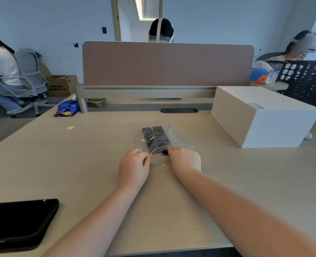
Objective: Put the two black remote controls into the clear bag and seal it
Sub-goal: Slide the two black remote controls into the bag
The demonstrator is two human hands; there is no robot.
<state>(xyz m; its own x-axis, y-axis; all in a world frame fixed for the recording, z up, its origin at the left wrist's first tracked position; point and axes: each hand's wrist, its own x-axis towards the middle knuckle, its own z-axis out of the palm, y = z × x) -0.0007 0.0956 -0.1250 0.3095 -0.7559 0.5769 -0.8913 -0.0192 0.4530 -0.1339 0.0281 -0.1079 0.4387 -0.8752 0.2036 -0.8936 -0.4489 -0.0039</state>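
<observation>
Two black remote controls (pixel 154 137) lie side by side inside the clear bag (pixel 173 138) in the middle of the desk, their far ends pointing away from me. The bag's near edge carries a red-lined strip. My left hand (pixel 134 168) pinches that near edge at its left end. My right hand (pixel 185 159) grips the same edge just right of the remotes, covering their near ends. The rest of the bag lies flat and is hard to make out against the desk.
A white box (pixel 262 115) stands at the right. A black phone (pixel 18 222) lies at the near left edge. A blue snack packet (pixel 69 108) and a brown divider panel (pixel 167 64) sit at the back. People sit beyond the desk.
</observation>
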